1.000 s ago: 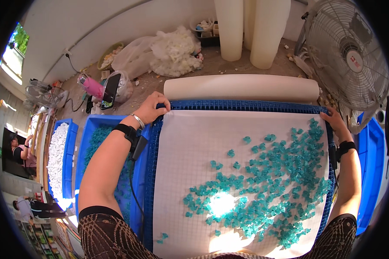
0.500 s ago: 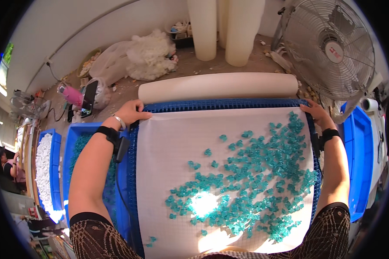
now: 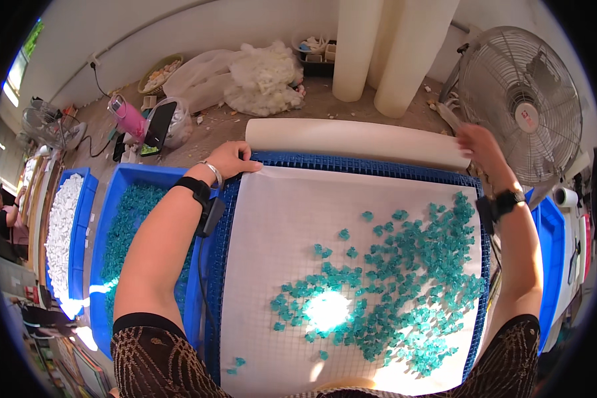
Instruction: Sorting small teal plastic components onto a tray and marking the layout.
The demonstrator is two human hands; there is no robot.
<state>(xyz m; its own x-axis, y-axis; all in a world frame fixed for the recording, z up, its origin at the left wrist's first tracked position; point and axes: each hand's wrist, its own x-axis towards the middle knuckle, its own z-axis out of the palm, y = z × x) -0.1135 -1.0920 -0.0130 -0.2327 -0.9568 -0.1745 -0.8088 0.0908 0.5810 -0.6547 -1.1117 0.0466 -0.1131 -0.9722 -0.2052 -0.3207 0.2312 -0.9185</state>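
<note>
Fingertips of the left hand (image 3: 231,159) are hard to read: they press flat on the near left corner of the white sheet (image 3: 298,225), and whether they pinch its edge or only pin it down I cannot tell. The right hand (image 3: 479,142) is blurred at the right end of the paper roll (image 3: 355,140); its fingers look loosely spread over the roll's end, but whether they close on it I cannot tell. The fisheye rim cuts off the lower edge of the sheet, and a bright patch of sunlight washes out some of the pieces near the middle bottom.

The sheet is thin and white, with a faint grid showing through from the blue mesh tray (image 3: 378,162) on which it lies. It covers nearly the whole tray, leaving a blue border at the top and sides. The rolled part lies along the tray's far edge, touching it. Small teal plastic pieces (image 3: 404,285) are scattered over the right and lower half of the sheet, thick toward the right and thin toward the left, with a few strays at the lower left corner.

The left forearm comes up from the lower edge beside the tray, a dark band at the wrist with a cable trailing from it. The right forearm runs up along the tray's right side, with a dark wristband too.

Left of the tray stands a blue bin (image 3: 123,199) holding more teal pieces. A metal fan (image 3: 527,106) stands at the upper right.
</note>
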